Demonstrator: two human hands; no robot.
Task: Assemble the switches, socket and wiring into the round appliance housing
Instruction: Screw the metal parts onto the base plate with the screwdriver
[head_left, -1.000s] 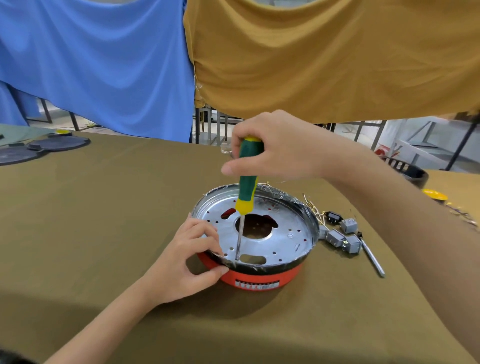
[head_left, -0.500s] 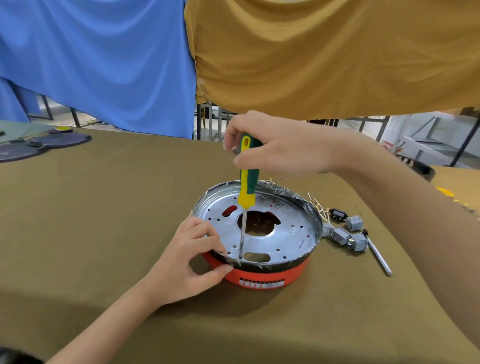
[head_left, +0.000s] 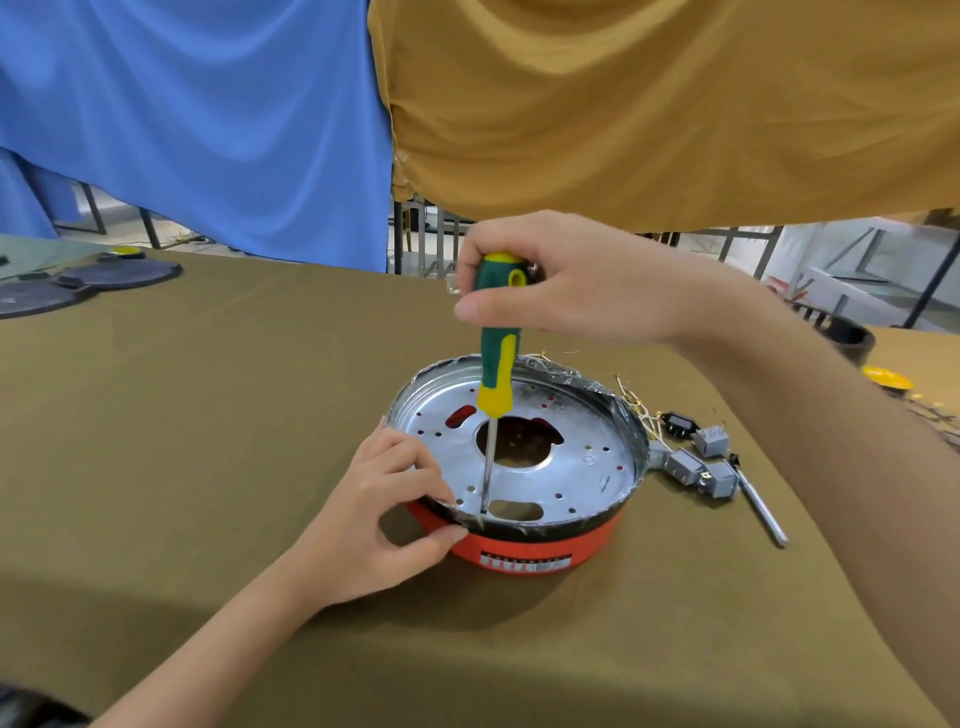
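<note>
A round orange housing (head_left: 540, 551) with a shiny perforated metal plate (head_left: 571, 457) inside stands on the olive table. My right hand (head_left: 566, 280) grips the top of a green and yellow screwdriver (head_left: 496, 358), held upright, its tip at the plate's near edge. My left hand (head_left: 384, 514) pinches the housing's near-left rim beside the tip. Grey switches (head_left: 711, 467), a black socket (head_left: 678, 423) and thin yellowish wires (head_left: 641, 410) lie just right of the housing.
A metal rod (head_left: 761, 506) lies right of the switches. Dark round lids (head_left: 78, 283) sit at the far left of the olive table (head_left: 208, 415). A black pot (head_left: 844, 338) and a yellow part (head_left: 885, 376) are at far right. Blue and mustard cloths hang behind.
My right hand has turned on the screwdriver handle, the fingers shifting their grip at the top. The screwdriver stays upright at the same spot. My left hand keeps its hold on the rim.
</note>
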